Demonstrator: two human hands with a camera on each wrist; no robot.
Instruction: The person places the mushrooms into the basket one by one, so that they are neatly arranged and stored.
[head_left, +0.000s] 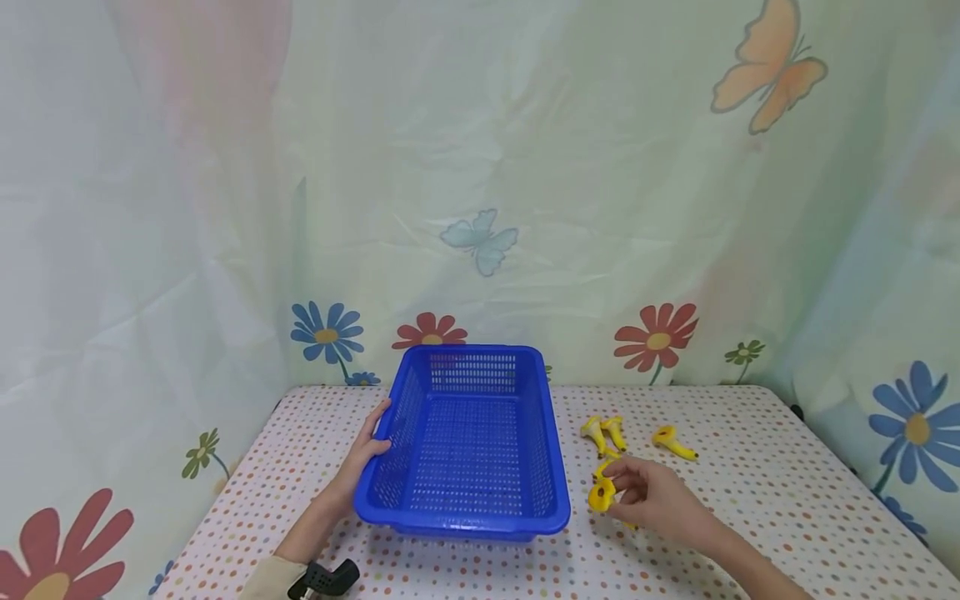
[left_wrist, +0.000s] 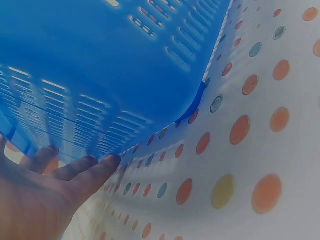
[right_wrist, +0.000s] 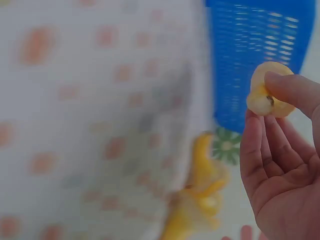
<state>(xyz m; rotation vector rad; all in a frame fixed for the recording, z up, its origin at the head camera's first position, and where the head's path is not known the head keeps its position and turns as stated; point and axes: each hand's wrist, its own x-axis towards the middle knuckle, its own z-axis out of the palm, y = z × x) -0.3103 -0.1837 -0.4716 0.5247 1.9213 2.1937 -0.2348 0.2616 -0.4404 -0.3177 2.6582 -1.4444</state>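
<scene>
A blue plastic basket (head_left: 468, 525) with slotted walls stands at the middle of the table, nothing visible inside it. My left hand (head_left: 358, 458) holds its left side, thumb at the rim; in the left wrist view the fingers (left_wrist: 95, 175) lie along the outer wall. Right of the basket, my right hand (head_left: 656, 502) pinches a small yellow banana-shaped piece (head_left: 602, 495) with a flared, hollow end. The right wrist view shows this yellow piece (right_wrist: 270, 90) between thumb and fingertips. More yellow pieces (head_left: 594, 433) lie just beyond the right hand, one partly hidden by it.
A separate yellow piece (head_left: 678, 444) lies farther right on the dotted tablecloth (head_left: 750, 500). A hanging curtain (head_left: 570, 167) with flowers and butterflies encloses the table's back and sides. A black strap device (head_left: 324, 579) sits at the left wrist.
</scene>
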